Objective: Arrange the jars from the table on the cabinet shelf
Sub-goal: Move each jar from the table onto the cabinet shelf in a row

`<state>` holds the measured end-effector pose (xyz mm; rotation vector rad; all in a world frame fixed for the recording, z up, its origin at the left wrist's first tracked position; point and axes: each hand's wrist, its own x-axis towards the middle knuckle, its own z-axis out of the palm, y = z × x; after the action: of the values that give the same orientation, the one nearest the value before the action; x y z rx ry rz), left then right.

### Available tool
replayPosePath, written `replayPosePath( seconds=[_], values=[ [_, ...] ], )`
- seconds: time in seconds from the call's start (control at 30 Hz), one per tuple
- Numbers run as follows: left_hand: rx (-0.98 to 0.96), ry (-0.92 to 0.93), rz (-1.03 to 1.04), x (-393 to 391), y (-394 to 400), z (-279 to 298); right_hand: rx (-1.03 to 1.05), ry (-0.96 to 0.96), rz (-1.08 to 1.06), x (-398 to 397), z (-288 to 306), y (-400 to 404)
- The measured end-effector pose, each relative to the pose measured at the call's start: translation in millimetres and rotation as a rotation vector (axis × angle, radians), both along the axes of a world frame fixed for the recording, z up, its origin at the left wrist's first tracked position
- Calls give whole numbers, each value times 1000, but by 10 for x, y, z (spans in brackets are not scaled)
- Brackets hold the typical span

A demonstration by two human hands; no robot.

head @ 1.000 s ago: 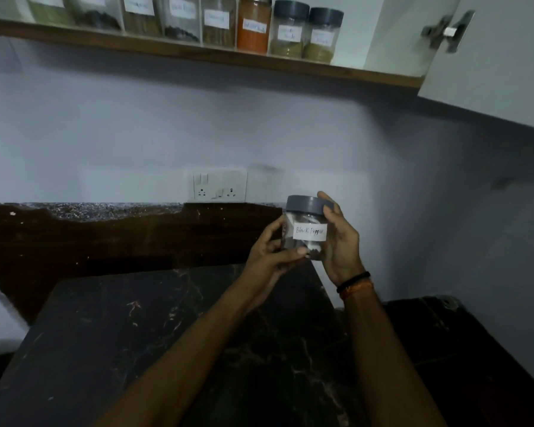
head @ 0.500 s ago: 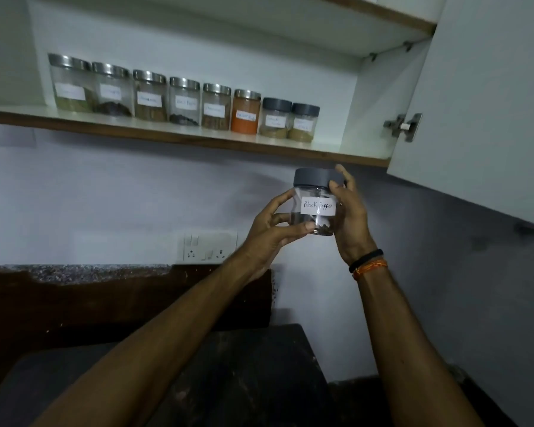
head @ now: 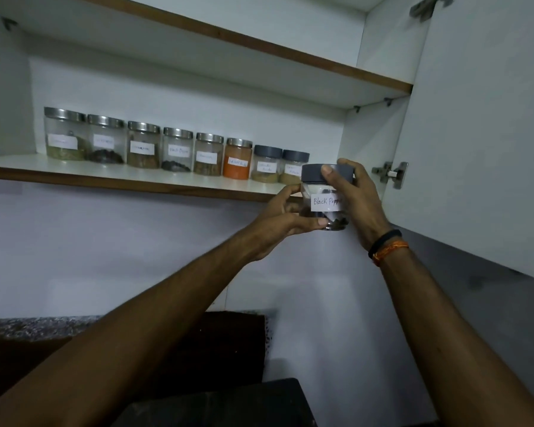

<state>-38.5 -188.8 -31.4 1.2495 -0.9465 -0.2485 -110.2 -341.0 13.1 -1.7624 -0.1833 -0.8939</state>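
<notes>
Black pepper jar [head: 326, 198]: clear, grey screw lid, white handwritten label reading "Black Pepp…", a little dark spice at its bottom; held upright in the air between both hands, just in front of and slightly below the front edge of the cabinet shelf [head: 136, 180], near that shelf's right end. Left hand [head: 285, 221]: fingers curled round the jar's left side, thumb under the lower edge, cupping the base. Right hand [head: 352, 198]: wrapped round the right side and back of the jar, thumb tip pressed on the front of the lid; two bands, one black and one orange, on the wrist [head: 386, 246]. On the shelf, a row of eight labelled jars standing upright along the back, touching or nearly so, from the left end toward the right: six steel-lidded jars [head: 142, 144] with brown, dark and greenish contents, the sixth filled with orange powder [head: 237, 158]; then two grey-lidded jars [head: 279, 164] of yellowish powder, the last partly hidden behind the held jar. Most labels too blurred to read. The stretch of shelf right of the row lies behind the right hand. Upper shelf [head: 259, 47]: white, wood-edged, seen from below. Cabinet door [head: 481, 134]: white, swung open at the right, metal hinge [head: 390, 174] beside the right hand. Below: pale wall, dark stone counter [head: 222, 405] at the lower edge.
</notes>
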Motion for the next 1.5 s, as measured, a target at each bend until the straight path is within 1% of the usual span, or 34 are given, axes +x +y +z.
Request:
replayPosePath(
  seconds=[0.1,0.27,0.33,0.37,0.47,0.5,0.53,0.7,0.77,0.87,1.0,1.17,1.4,1.5],
  values=[
    [82,-85,8,87,-5,211,28,-37,-9,51,124,-60],
    [243,-270,113,248,-10,551,1,-75,-47,152,337,-196],
    [329,-393,159,347,-5,656,-1,-94,-67,225,409,-276],
    [406,-495,207,408,-5,699,0,-99,-80,270,439,-321],
    [752,-875,396,644,-11,765,7,-80,-125,426,492,-485],
    [849,-954,414,721,-3,770,10,-74,-142,486,494,-539],
    [926,-993,406,800,1,770,13,-71,-161,543,487,-592],
    [1162,-1017,388,1101,-37,735,34,-50,-218,828,364,-793],
    [1194,-1019,392,1192,-99,704,43,-54,-231,945,312,-863],
    [1183,-1049,412,1278,-180,687,36,-57,-247,1122,286,-953],
    [1165,-1085,428,1331,-229,677,-26,-28,-257,1395,306,-1052],
    [1151,-1093,432,1319,-241,666,-144,-19,-344,1729,352,-1193],
    [1127,-1059,397,1345,-243,699,-195,149,-382,2096,495,-1448],
    [1120,-1044,386,1355,-241,700,-200,167,-393,2212,536,-1502]
  ],
)
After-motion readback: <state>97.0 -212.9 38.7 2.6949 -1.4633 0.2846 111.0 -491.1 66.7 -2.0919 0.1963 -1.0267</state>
